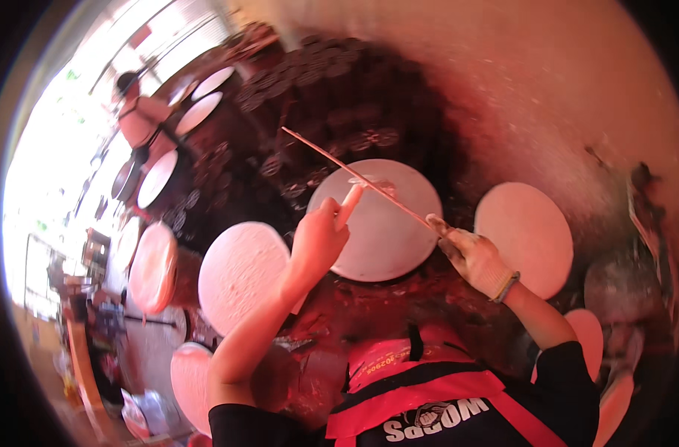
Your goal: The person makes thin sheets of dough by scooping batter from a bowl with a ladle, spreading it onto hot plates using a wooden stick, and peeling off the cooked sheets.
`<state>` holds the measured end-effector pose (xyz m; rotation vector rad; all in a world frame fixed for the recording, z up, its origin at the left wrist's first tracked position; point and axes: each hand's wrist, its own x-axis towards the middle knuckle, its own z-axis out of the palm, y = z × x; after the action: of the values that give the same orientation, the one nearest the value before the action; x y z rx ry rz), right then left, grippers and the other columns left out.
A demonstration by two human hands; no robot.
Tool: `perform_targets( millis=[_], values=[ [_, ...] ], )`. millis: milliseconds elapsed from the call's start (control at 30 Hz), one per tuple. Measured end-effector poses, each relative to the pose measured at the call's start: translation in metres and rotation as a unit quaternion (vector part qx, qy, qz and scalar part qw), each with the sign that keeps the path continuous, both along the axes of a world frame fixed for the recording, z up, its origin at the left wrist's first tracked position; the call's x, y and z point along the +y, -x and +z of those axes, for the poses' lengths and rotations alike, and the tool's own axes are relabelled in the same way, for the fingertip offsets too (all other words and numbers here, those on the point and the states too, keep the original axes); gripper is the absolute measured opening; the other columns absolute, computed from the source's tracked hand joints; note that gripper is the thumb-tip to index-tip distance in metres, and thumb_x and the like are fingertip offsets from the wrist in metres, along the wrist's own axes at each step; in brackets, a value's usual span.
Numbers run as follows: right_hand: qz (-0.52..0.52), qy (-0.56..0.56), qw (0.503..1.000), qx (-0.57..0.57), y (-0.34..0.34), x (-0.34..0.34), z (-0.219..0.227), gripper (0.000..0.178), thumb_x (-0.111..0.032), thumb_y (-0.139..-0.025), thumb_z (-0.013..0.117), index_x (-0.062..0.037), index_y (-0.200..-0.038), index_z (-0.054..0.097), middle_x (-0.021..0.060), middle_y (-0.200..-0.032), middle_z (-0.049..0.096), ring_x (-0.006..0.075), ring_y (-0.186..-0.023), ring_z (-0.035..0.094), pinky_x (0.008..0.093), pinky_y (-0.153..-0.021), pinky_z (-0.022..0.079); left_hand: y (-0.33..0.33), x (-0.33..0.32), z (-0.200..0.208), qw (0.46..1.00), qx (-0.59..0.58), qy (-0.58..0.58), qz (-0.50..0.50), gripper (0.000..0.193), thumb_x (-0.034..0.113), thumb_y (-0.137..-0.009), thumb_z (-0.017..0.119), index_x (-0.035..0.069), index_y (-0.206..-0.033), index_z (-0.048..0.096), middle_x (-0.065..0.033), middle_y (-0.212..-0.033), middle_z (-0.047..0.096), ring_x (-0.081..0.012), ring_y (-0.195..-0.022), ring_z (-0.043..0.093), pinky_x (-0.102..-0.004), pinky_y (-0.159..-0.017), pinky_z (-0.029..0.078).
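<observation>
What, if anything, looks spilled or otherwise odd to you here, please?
A pale, uneven patch marks the far side of the otherwise smooth round grey disc, near the thin stick; it breaks the even surface, though whether it is residue or damage, I cannot tell.

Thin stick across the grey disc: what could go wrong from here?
The thin stick is held near one end in the gloved right hand, so its far tip, extending beyond the grey disc, might swing. If it dips, it could mark the disc's surface. The left forearm crosses in front of a pale disc and may brush it.
</observation>
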<state>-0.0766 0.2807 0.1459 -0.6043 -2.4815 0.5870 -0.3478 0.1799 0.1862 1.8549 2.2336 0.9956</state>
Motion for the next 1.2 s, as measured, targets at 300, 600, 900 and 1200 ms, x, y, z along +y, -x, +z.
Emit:
perform_targets(
  millis=[300,600,900,1200],
  values=[
    [-0.153,0.660,0.708,0.198,-0.092,-0.034,-0.110,0.046,-0.036,-0.094,0.051,-0.0256,-0.138,0.041,-0.0035,-0.062,0.046,0.0053,-0.041,0.037,0.0206,-0.036,0.030,-0.075,0.100,-0.101,0.928,-0.347,0.072,0.113,0.022,0.008,-0.069,0.064,-0.001,-0.087,0.054,-0.0160,-0.065,0.060,-0.0326,-0.067,0.063,-0.0402,-0.062,0.048],
    [-0.189,0.405,0.877,0.179,-0.056,-0.034,-0.169,0.042,-0.026,-0.094,0.051,-0.0093,-0.132,0.046,0.0147,-0.132,0.050,0.0217,-0.124,0.046,0.0279,-0.099,0.037,-0.069,0.143,-0.166,0.967,-0.128,-0.027,0.217,0.022,0.011,-0.069,0.065,0.004,-0.088,0.055,-0.0126,-0.069,0.060,-0.0283,-0.066,0.062,-0.0382,-0.062,0.047],
    [-0.245,0.379,0.866,0.216,0.026,-0.014,-0.177,0.042,-0.023,-0.094,0.048,-0.0019,-0.130,0.046,0.0195,-0.127,0.052,0.0237,-0.123,0.047,0.0288,-0.101,0.034,-0.050,0.119,-0.065,0.904,-0.355,-0.180,0.154,0.021,0.016,-0.079,0.065,0.002,-0.093,0.057,-0.0044,-0.068,0.057,-0.0142,-0.061,0.057,-0.0300,-0.056,0.044],
    [-0.310,0.665,0.598,0.322,0.022,-0.054,-0.158,0.040,-0.036,-0.091,0.055,-0.0303,-0.130,0.049,-0.0044,-0.051,0.039,0.0078,-0.032,0.033,0.0240,-0.030,0.027,-0.023,-0.046,-0.099,0.762,-0.623,0.064,0.162,0.016,0.022,-0.088,0.055,0.006,-0.086,0.052,0.0021,-0.065,0.044,-0.0070,-0.049,0.041,-0.0220,-0.043,0.034]
  ],
)
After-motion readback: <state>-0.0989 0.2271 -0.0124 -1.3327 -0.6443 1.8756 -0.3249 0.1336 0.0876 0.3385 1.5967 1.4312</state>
